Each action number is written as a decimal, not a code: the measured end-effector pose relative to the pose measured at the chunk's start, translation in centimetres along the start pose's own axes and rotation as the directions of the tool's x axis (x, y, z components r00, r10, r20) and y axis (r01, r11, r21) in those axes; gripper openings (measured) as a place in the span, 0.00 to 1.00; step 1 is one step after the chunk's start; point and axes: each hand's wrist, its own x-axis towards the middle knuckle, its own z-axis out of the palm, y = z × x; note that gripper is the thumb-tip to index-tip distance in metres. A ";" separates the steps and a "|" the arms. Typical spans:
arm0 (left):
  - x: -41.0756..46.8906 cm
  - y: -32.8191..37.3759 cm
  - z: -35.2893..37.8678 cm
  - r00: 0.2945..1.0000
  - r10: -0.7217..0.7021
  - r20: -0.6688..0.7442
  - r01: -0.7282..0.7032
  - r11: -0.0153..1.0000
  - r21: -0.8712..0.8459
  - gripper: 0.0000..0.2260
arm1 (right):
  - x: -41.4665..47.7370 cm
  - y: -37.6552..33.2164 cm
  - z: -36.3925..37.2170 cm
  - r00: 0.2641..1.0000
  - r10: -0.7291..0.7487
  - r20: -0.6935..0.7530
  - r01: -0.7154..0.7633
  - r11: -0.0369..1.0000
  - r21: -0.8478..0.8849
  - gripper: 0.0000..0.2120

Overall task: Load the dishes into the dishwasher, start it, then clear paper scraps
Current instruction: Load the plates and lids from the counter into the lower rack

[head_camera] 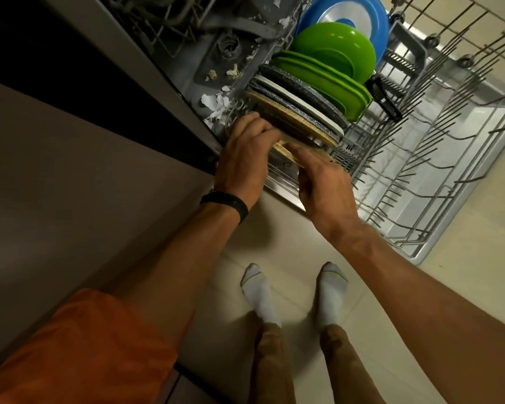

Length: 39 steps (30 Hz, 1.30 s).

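Note:
The lower rack [438, 158] is pulled out over the open dishwasher door. A row of dishes stands in its left side: a blue plate [370, 16], a green bowl [336, 51], green plates [341, 91], dark speckled plates [309, 97], a white plate [303, 107] and tan speckled plates [292, 121]. My left hand [245, 158] grips the left edge of the nearest tan plate [283, 150]. My right hand [324, 182] holds the same plate from the front, fingers on its face. White paper scraps [219, 106] lie on the tub floor beside the rack.
The dishwasher tub [225, 33] shows a spray arm and filter, with more scraps scattered there. A brown cabinet front [70, 176] stands to the left. The rack's right part has bare tines. My socked feet [295, 293] stand on the beige tile floor.

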 end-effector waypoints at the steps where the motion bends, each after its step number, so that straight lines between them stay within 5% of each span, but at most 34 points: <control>1: 0.1 0.1 -0.1 1.000 0.003 0.000 -0.003 1.000 -0.001 0.12 | 0.1 0.0 -0.1 1.000 0.014 0.001 -0.014 1.000 0.005 0.30; 5: 1.0 0.2 -0.3 0.999 0.020 -0.038 -0.020 1.000 0.001 0.18 | 1.2 -0.2 -0.3 0.999 0.031 0.008 -0.031 0.999 -0.016 0.31; 19: 1.9 -1.4 0.0 0.997 0.021 -0.070 -0.022 1.000 -0.021 0.11 | 5.4 -0.5 0.8 0.991 0.065 0.116 -0.057 0.996 -0.071 0.25; 39: 3.2 -2.3 0.3 0.992 -0.121 0.025 0.119 0.991 0.063 0.17 | 1.7 2.1 1.1 0.997 0.076 -0.009 -0.076 0.981 -0.180 0.26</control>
